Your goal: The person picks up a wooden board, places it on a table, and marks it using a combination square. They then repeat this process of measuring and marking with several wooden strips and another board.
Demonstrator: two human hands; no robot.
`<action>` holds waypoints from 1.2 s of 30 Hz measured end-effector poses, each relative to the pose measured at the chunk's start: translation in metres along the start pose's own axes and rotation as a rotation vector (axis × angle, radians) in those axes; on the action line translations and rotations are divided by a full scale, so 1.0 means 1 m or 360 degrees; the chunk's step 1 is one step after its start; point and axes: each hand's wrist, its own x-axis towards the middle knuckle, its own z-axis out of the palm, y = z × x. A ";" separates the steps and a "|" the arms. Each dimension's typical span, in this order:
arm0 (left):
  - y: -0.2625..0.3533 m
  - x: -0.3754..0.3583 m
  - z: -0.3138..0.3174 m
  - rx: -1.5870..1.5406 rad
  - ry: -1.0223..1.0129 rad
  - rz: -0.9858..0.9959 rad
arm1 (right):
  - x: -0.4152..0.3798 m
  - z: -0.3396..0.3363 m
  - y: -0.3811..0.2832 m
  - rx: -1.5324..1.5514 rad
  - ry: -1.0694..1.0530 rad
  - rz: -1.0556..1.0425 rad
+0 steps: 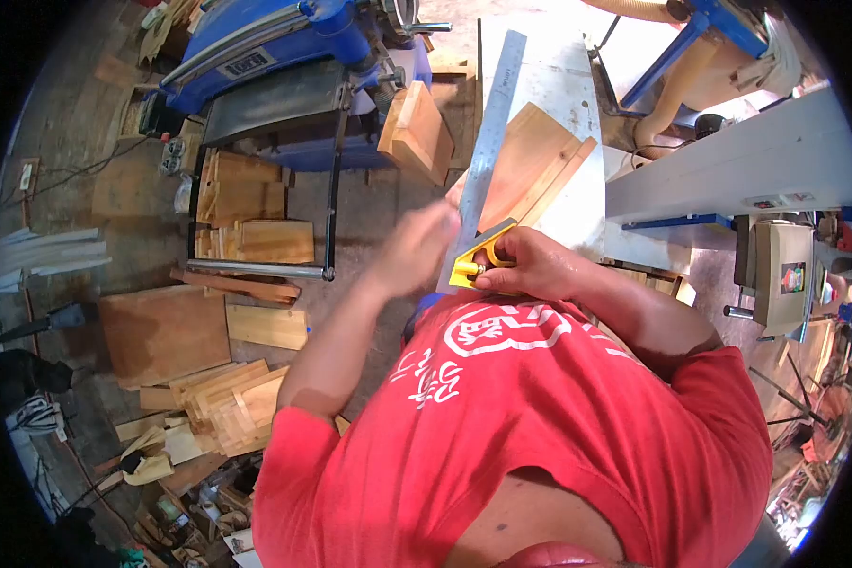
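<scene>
My right hand (538,264) is closed around the yellow head of a combination square (465,269). The long steel blade (495,123) of the square points away from me over the bench. At the blade's near left edge is my left hand (420,242), smeared by motion; whether its fingers grip the blade cannot be made out. Beneath and right of the blade, a light brown wooden board (532,156) lies on a white bench top (577,90), with a narrow wood strip (560,180) along its right side.
Ahead on the left stands a blue machine (265,47) with a roller frame (336,180). Wood blocks (418,133) rest beside it. Stacked boards (232,402) and a brown panel (164,334) lie on the left floor. A grey machine beam (729,151) extends on the right.
</scene>
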 end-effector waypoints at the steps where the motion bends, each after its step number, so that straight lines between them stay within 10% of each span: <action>1: 0.012 0.013 -0.005 0.0098 0.0043 -0.0125 | -0.001 0.001 0.000 -0.0001 -0.0007 -0.0003; 17: 0.004 0.030 0.018 0.0544 -0.0302 -0.0166 | -0.009 -0.007 0.053 0.0958 0.0412 -0.0122; 21: -0.096 0.057 0.038 -0.0135 -0.0034 -0.0590 | -0.013 -0.055 0.114 0.1134 0.0738 -0.0031; 27: -0.251 0.090 0.155 0.0762 -0.0179 -0.0674 | -0.049 -0.039 0.227 0.1609 0.1128 -0.0114; 36: -0.328 0.205 0.287 0.1229 -0.0060 -0.0407 | -0.079 -0.017 0.312 0.1989 0.1841 0.0479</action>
